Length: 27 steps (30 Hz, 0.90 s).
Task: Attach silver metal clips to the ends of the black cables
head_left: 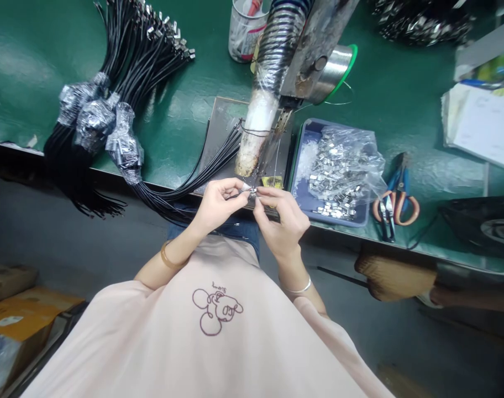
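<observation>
My left hand (221, 205) and my right hand (283, 220) meet at the table's front edge, thumbs and index fingers pinched together. Between their fingertips is a small shiny metal connector (252, 192); the fingers hide most of it, and whether a cable end is in it I cannot tell. Just beyond my fingers, a white-wrapped nozzle (254, 135) points down over a dark plate (222, 124). Several thin black cables (164, 194) run behind my left hand onto that plate. A small yellow pad (272, 182) lies just past my right fingertips.
On the right, a blue tray (295, 205) holds a clear bag of metal connectors (339, 160). Beside it lie pliers and cutters (397, 202). A solder spool (335, 74) hangs on the machine arm. Wrapped cable bundles (96, 119) lie left; a cup (244, 33) stands behind.
</observation>
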Available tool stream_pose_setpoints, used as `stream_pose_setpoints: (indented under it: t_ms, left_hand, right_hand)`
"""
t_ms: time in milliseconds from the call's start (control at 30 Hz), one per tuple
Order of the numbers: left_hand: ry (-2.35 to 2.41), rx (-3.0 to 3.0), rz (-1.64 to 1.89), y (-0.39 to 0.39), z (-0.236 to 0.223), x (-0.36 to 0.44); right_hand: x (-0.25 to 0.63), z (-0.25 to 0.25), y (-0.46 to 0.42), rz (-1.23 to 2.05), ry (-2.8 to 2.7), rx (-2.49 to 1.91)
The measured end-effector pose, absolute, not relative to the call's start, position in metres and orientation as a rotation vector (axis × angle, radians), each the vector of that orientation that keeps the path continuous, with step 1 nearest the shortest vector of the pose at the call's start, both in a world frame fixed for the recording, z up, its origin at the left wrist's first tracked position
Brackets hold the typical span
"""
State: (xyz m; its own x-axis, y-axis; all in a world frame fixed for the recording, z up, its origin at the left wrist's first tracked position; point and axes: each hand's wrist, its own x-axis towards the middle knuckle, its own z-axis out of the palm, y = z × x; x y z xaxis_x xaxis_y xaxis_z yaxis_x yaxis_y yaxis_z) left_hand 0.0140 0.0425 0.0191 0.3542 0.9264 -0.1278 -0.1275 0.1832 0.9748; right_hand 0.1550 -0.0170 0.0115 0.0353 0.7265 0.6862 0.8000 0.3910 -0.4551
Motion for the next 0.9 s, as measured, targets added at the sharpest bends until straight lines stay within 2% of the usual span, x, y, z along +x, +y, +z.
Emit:
stream_pose_setpoints:
  t_ms: [367,600,833,900]
  left_hand:
    - [0.899,1.187,0.945,0.037,0.014,0.013]
    - [0.876,1.167,0.931,0.034,0.011,0.011]
    - [0.884,1.222,0.890,0.029,0.009,0.010]
    - [0.846,1.180,0.875,0.030,0.009,0.009]
  right_hand:
    - [0.156,0.007,-0.021,-0.169,-1.696,-1.313]
    - [0.157,0.014,-0.024,0.269,-1.485,-1.477]
    - [0.155,0.018,-0.024,0.127,-1.621,-1.439]
    - [0.153,0.016,-0.023,0.176,-1.598,-1.468]
